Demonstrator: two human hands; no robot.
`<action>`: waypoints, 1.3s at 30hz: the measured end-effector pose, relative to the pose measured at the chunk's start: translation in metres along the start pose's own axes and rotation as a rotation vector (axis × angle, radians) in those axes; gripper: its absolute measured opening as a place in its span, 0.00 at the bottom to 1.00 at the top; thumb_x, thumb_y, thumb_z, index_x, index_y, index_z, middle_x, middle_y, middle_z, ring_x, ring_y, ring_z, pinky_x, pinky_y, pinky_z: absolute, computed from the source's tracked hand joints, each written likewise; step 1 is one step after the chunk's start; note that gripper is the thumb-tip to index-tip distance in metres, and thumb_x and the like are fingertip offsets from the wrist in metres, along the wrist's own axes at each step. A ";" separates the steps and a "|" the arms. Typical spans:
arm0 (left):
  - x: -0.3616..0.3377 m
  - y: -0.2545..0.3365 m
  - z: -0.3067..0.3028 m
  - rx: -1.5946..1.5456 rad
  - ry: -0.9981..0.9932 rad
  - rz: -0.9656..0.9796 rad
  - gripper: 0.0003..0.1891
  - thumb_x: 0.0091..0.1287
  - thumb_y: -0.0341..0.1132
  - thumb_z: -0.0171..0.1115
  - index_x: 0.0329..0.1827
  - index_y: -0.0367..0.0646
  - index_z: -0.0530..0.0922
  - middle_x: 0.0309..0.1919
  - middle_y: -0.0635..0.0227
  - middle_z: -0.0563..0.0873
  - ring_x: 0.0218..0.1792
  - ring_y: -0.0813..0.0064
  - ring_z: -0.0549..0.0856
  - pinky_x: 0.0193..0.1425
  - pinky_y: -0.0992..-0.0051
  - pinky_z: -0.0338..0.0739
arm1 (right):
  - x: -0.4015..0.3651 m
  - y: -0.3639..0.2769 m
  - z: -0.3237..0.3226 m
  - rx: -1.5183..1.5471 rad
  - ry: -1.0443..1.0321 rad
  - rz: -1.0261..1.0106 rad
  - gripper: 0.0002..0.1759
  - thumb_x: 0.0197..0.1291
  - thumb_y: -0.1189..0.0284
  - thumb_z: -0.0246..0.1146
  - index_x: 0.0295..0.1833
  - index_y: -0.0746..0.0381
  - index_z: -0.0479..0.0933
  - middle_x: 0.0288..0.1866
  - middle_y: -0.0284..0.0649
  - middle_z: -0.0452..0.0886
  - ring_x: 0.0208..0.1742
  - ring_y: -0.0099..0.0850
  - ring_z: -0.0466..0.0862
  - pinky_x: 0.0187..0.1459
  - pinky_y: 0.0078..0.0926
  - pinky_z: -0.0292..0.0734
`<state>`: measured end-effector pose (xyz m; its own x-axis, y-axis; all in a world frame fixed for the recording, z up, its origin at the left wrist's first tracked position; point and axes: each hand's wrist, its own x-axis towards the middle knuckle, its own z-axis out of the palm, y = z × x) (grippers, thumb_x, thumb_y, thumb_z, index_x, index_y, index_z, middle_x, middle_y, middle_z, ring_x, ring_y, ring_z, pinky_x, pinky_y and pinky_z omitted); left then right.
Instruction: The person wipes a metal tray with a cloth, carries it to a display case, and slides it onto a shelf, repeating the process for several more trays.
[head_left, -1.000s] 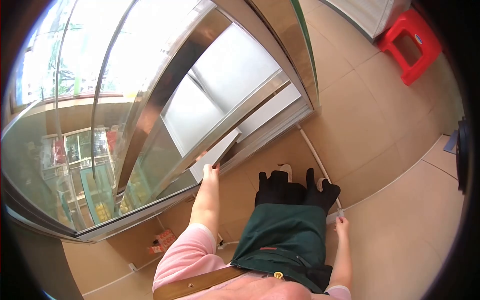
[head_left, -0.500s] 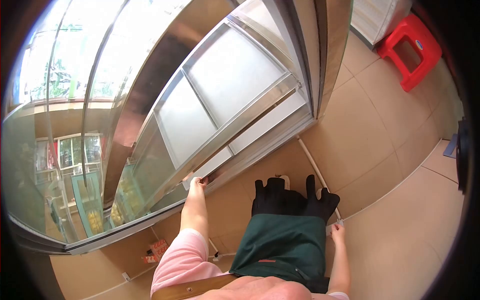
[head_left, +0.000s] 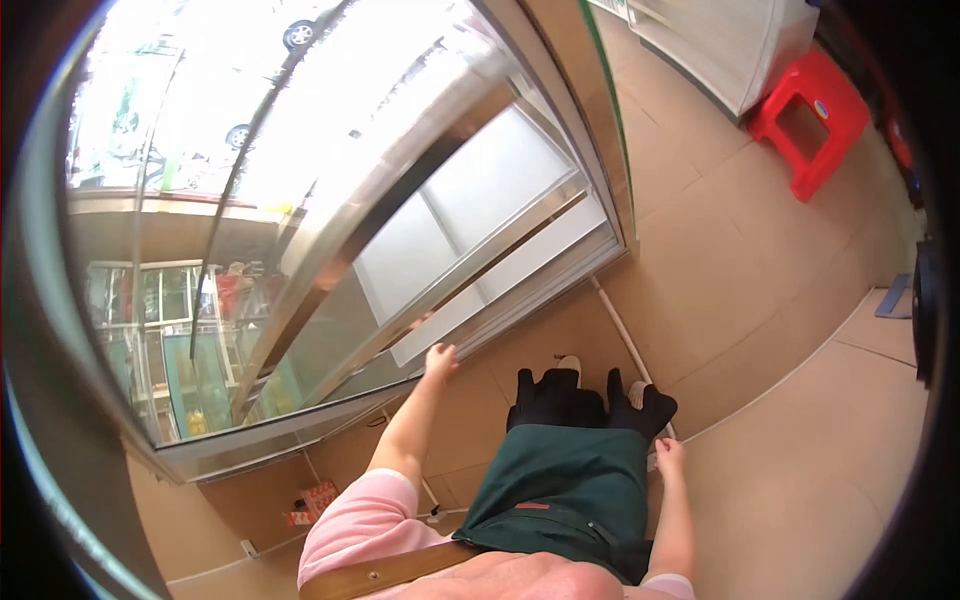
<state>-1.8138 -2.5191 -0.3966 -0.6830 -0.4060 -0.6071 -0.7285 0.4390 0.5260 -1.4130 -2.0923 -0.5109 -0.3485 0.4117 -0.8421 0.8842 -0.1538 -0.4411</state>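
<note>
My left hand (head_left: 441,359) is beside the lower metal edge of a glass display case (head_left: 540,279), with its fingers slightly apart and bent, and nothing visible in them. Inside the case are pale panels (head_left: 495,185) behind metal rails. Low at my right side, my right hand (head_left: 670,457) has its fingers pressed together next to a small whitish piece; whether it holds that piece is unclear. A dark green apron (head_left: 565,480) hangs between my arms.
A red plastic stool (head_left: 812,125) stands on the tiled floor at the upper right, beside a white cabinet (head_left: 715,45). One white pipe (head_left: 620,325) runs along the floor near my feet. A red and white box (head_left: 318,497) lies at the lower left.
My left hand has moved right along the case edge, away from the end of the pale strip it was touching. My view of the case has shifted. My right hand has barely moved.
</note>
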 end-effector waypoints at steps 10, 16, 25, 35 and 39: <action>-0.198 -0.005 -0.087 0.031 -0.023 0.122 0.49 0.56 0.41 0.68 0.71 0.36 0.42 0.56 0.46 0.70 0.45 0.61 0.80 0.39 0.65 0.80 | -0.030 -0.063 -0.097 0.020 -0.058 -0.074 0.18 0.60 0.64 0.60 0.50 0.67 0.73 0.34 0.38 0.79 0.23 0.25 0.77 0.17 0.23 0.75; -0.193 0.043 -0.239 -0.219 1.017 0.488 0.46 0.54 0.45 0.69 0.65 0.22 0.53 0.63 0.38 0.62 0.64 0.51 0.65 0.68 0.63 0.59 | -0.052 -0.114 -0.147 -0.106 -0.068 -0.107 0.16 0.62 0.64 0.59 0.48 0.66 0.74 0.31 0.37 0.77 0.24 0.24 0.76 0.19 0.22 0.76; -0.264 0.100 -0.315 0.048 0.805 0.493 0.29 0.60 0.44 0.64 0.58 0.34 0.65 0.54 0.47 0.72 0.56 0.56 0.72 0.58 0.66 0.65 | -0.084 -0.226 -0.094 -0.174 -0.273 -0.334 0.17 0.62 0.66 0.58 0.52 0.66 0.73 0.38 0.39 0.78 0.29 0.25 0.79 0.23 0.21 0.77; -0.224 0.090 -0.272 0.303 0.807 0.572 0.16 0.60 0.40 0.62 0.42 0.35 0.74 0.38 0.51 0.79 0.40 0.55 0.79 0.43 0.65 0.72 | -0.157 -0.330 0.016 -0.413 -0.604 -0.920 0.19 0.59 0.67 0.63 0.51 0.68 0.75 0.37 0.38 0.80 0.32 0.23 0.79 0.28 0.19 0.77; -0.200 0.090 -0.229 0.370 0.838 0.720 0.13 0.61 0.38 0.62 0.36 0.35 0.78 0.32 0.52 0.82 0.33 0.55 0.81 0.38 0.64 0.75 | -0.227 -0.390 0.061 -0.432 -0.694 -1.254 0.20 0.55 0.70 0.66 0.51 0.68 0.75 0.38 0.39 0.81 0.34 0.24 0.80 0.37 0.20 0.76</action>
<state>-1.7546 -2.5817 -0.0915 -0.8544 -0.3096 0.4173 -0.1928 0.9347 0.2987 -1.6976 -2.1803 -0.1666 -0.8952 -0.4450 -0.0259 -0.1155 0.2879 -0.9507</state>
